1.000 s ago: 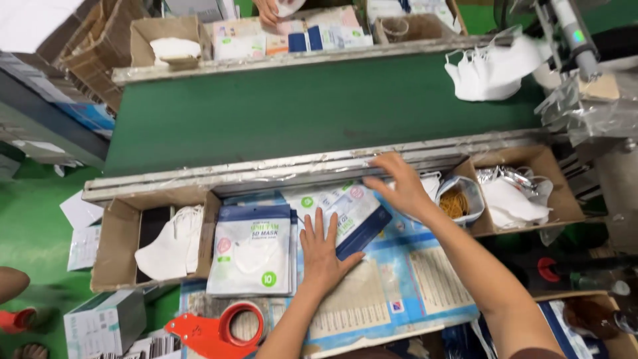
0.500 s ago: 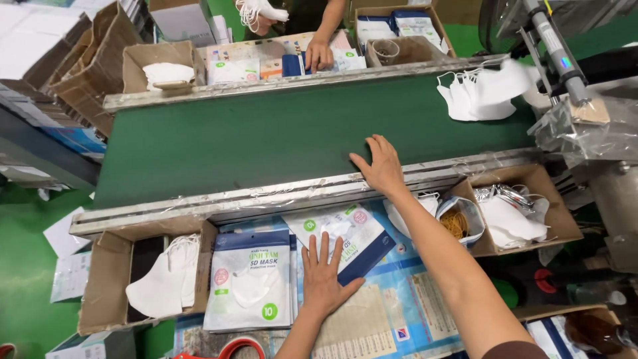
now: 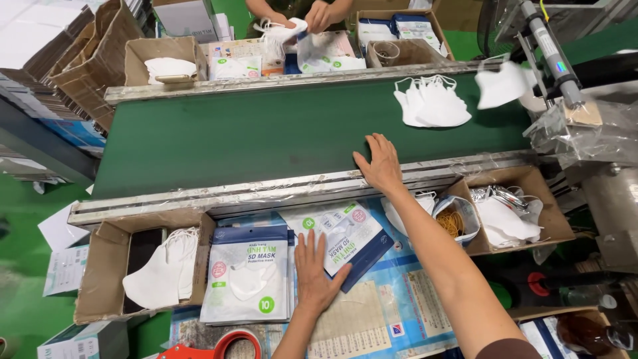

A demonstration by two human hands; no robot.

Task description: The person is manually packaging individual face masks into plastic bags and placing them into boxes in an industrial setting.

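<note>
My left hand [image 3: 318, 274] lies flat, fingers spread, on the table, touching a tilted flat mask packet [image 3: 347, 236] and the edge of a stack of mask packets [image 3: 247, 279]. My right hand [image 3: 380, 163] reaches out over the near edge of the green conveyor belt [image 3: 266, 136], open and holding nothing. A pile of white face masks [image 3: 432, 103] lies on the belt farther right, apart from my fingers. One more white mask [image 3: 502, 85] hangs near the machine at the belt's right end.
A cardboard box of white masks [image 3: 149, 269] sits at left; another box with masks [image 3: 515, 213] and a tub of rubber bands [image 3: 456, 223] at right. A person's hands [image 3: 312, 14] handle masks across the belt. A red tape dispenser [image 3: 222, 347] lies near me.
My right hand has moved from the packets up over the rail onto the belt's near edge. The left hand stays flat on the packets. The mask pile has come into view on the belt.
</note>
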